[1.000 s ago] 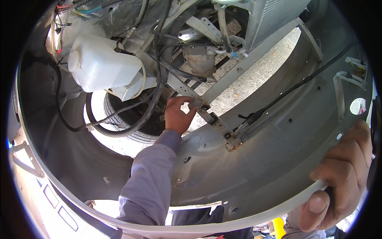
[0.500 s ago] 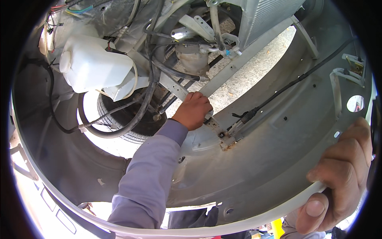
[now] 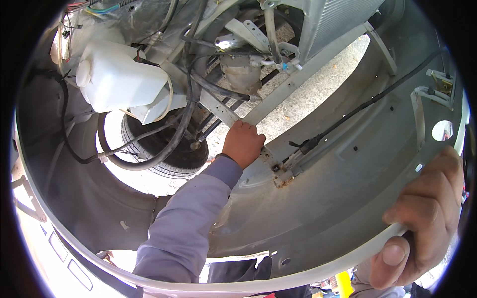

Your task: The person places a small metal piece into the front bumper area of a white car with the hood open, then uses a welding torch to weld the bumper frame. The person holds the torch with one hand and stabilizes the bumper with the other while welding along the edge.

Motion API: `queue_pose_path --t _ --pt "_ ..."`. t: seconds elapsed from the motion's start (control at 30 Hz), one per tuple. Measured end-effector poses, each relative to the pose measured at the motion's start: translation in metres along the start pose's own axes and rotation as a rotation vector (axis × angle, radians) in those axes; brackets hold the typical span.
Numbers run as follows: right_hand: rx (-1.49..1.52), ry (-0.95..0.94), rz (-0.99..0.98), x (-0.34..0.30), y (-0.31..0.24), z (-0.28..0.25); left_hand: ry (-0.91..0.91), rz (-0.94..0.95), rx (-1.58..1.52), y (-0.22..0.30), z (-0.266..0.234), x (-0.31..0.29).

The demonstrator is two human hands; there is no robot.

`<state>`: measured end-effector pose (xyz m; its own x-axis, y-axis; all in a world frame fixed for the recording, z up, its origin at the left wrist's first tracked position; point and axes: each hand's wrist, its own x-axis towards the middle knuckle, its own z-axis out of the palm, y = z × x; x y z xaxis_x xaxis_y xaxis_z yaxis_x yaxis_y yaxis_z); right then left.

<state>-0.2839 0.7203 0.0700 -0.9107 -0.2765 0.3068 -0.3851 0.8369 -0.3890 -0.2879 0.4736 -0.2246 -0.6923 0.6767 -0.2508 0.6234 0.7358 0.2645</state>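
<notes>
My left hand (image 3: 243, 144) reaches down inside a curved grey vehicle body panel (image 3: 318, 218). Its fingers are curled over a metal frame bar (image 3: 218, 108), close to where that bar meets a second, diagonal bar (image 3: 288, 88). The fingertips and whatever lies beneath the palm are hidden. Just right of this hand sits a rusty latch bracket (image 3: 278, 171) with a black cable (image 3: 372, 102) running from it. At the lower right, my right hand (image 3: 427, 218) grips the panel's pale rim (image 3: 328, 275), thumb on the outer side.
A white plastic fluid tank (image 3: 121, 79) hangs at the upper left, with a thick black hose (image 3: 164, 149) looping below it. Behind the hose is a tyre (image 3: 174, 159). A finned radiator (image 3: 338, 25) and a round metal compressor (image 3: 241, 69) are at the top. Wires (image 3: 99, 7) run along the upper left.
My left hand has shifted slightly down and right along the bar, uncovering more of the bars' junction. My right hand stays on the rim.
</notes>
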Motion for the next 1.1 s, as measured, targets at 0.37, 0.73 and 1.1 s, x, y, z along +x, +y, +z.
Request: queue_pose_path --t 0.37,0.73,1.1 --pt "0.042 0.075 0.037 0.000 -0.001 0.007 -0.054 -0.196 -0.045 0.029 0.011 -0.024" --pt "0.022 0.050 0.027 0.000 0.000 0.004 -0.155 -0.219 -0.037 0.020 0.010 -0.033" --pt "0.048 0.037 0.014 0.001 0.002 0.003 0.020 -0.210 -0.087 0.015 0.029 -0.034"
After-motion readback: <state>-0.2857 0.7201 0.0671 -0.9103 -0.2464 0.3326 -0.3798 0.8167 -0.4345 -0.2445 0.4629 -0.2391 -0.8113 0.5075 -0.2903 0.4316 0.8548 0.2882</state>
